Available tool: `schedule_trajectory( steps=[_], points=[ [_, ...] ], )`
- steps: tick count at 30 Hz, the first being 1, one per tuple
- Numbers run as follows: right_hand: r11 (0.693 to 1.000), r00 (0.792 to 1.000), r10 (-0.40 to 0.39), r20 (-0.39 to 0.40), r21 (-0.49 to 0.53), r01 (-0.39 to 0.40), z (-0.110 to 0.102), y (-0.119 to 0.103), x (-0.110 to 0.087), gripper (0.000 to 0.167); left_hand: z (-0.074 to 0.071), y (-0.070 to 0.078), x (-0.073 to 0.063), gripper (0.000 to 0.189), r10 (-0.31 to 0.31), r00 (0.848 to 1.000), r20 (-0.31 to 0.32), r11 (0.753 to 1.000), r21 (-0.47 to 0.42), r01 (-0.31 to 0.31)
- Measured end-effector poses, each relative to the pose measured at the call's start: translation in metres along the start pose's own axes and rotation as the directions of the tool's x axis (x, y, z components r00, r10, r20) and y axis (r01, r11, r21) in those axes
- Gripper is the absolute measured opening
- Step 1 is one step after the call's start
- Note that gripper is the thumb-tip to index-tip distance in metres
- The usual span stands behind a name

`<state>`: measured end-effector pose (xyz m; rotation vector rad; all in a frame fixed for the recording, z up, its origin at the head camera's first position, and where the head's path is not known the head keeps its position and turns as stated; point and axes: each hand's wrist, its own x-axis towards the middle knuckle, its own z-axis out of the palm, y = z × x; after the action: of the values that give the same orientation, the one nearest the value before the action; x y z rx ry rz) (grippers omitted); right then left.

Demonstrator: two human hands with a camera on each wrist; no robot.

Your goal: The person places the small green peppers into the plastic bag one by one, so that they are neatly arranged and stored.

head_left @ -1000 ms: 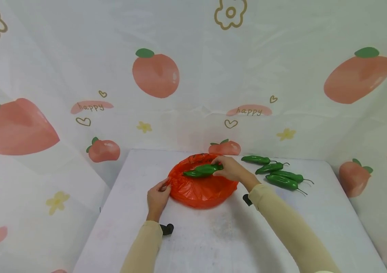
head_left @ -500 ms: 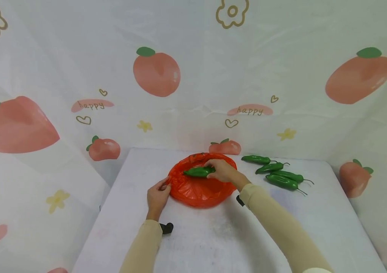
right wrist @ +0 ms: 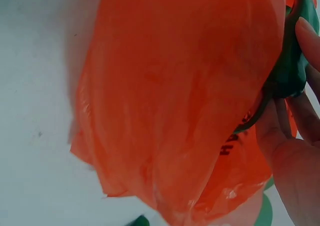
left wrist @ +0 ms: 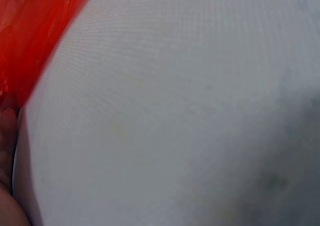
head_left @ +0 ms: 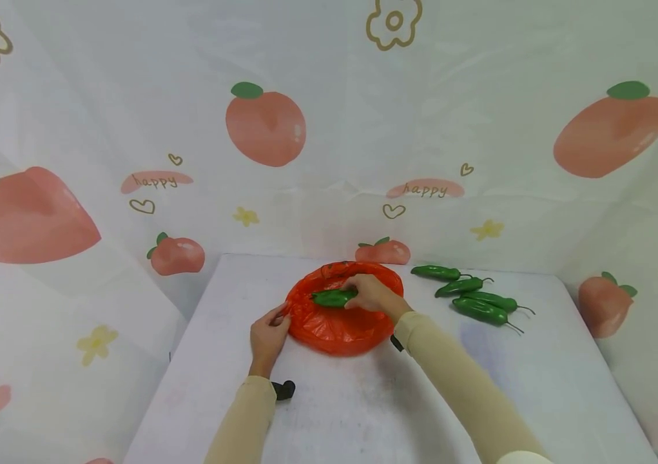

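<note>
We see the pepper [head_left: 332, 298] inside the mouth of the bag [head_left: 337, 335], lying roughly level in the head view, its right end covered by the fingers; whether another lies beneath it we cannot tell. The right hand [head_left: 371, 294] reaches in from the right and pinches it between thumb and fingers; in the right wrist view we note the stem [right wrist: 256, 117] trailing out past the fingers, with one wall of the bag hiding part of the pepper. The left hand [head_left: 267, 336] pinches the rim of the bag at its left edge, thumb against fingers. The bag is red, thin and wrinkled, spread in a wide round opening, and we find black lettering [right wrist: 228, 148] on it. To its right, apart from it, we count four other peppers [head_left: 481, 310], all green, stems pointing right, the nearest two side by side. All rest on the white table [head_left: 329, 412]. Beyond it we observe a pale backdrop [head_left: 329, 212] printed with fruits, hearts, flowers and the word "happy". Both sleeves [head_left: 468, 386] are cream, with a black wrist piece [head_left: 284, 390] at each cuff.
</note>
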<state>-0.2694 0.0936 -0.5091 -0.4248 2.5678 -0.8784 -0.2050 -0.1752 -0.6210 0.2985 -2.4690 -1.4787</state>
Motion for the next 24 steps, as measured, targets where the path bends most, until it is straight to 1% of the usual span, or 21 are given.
schedule_trajectory(
  steps=[7,13,15,19,24],
  points=[
    [1.000,0.999,0.023,0.025,-0.004,-0.023,0.006,-0.005,0.008,0.042,0.002,-0.004,0.001,0.031,0.005,1.000,-0.015,1.000,0.002,-0.005],
    [0.998,0.998,0.060,0.027,-0.023,-0.059,0.007,-0.004,0.012,0.042,0.005,-0.006,0.003,0.030,0.023,0.999,-0.039,0.999,-0.030,-0.025],
    [0.997,0.997,0.074,0.029,-0.026,-0.073,0.008,-0.003,0.013,0.042,0.005,-0.005,0.002,0.030,0.024,0.999,-0.041,0.999,-0.039,-0.026],
    [0.995,0.995,0.098,0.026,0.001,-0.098,0.010,-0.003,0.016,0.041,0.004,-0.001,0.000,0.030,0.008,0.999,-0.038,0.999,-0.038,-0.010],
    [0.995,0.995,0.096,0.001,-0.037,-0.096,0.012,-0.003,0.020,0.041,0.002,0.001,-0.001,0.030,0.000,0.999,-0.035,0.999,-0.041,-0.002]
  ],
)
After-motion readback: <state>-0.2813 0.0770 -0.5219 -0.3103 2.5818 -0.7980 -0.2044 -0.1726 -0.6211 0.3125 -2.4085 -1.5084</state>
